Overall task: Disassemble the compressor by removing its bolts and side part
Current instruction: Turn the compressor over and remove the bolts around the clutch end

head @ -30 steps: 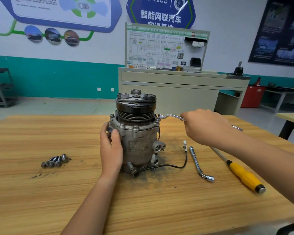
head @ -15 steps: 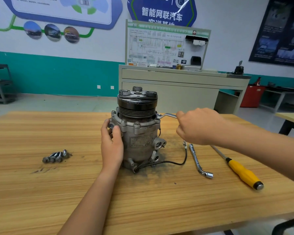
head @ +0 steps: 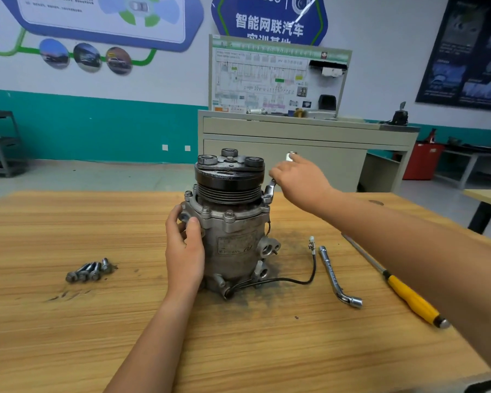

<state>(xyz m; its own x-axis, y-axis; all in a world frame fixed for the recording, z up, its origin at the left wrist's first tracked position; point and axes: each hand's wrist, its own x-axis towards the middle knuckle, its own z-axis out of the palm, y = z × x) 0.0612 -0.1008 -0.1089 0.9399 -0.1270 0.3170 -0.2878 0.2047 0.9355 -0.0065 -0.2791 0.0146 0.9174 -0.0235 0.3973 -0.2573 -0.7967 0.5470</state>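
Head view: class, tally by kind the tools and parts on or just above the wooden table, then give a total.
Loose bolts: 4
Compressor: 1
Wrenches: 2, the lying wrench and the held wrench in the right hand
Yellow-handled screwdriver: 1
Total: 8

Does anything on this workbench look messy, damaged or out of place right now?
Only dirt: dark grime is smeared on the table around the compressor base, with dark streaks near the loose bolts. Nothing looks tipped or broken.
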